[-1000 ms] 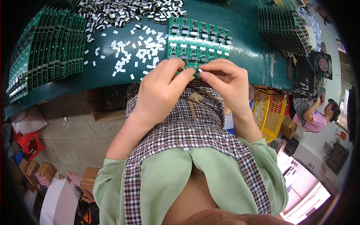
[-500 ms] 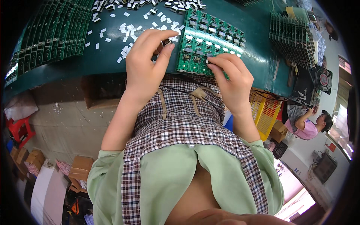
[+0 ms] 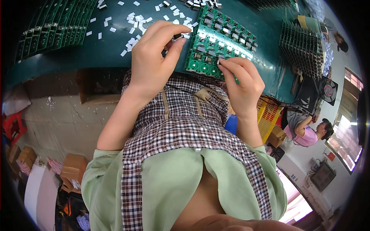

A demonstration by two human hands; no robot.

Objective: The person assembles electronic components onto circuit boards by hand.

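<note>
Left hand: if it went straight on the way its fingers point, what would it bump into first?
The left hand would probably meet the green circuit board just to its right. It might brush a few loose white pieces first, but how high the hand is can't be told.

Bright window (image 3: 345, 143), glare on circuit board (image 3: 220, 41), black fisheye edges
</note>
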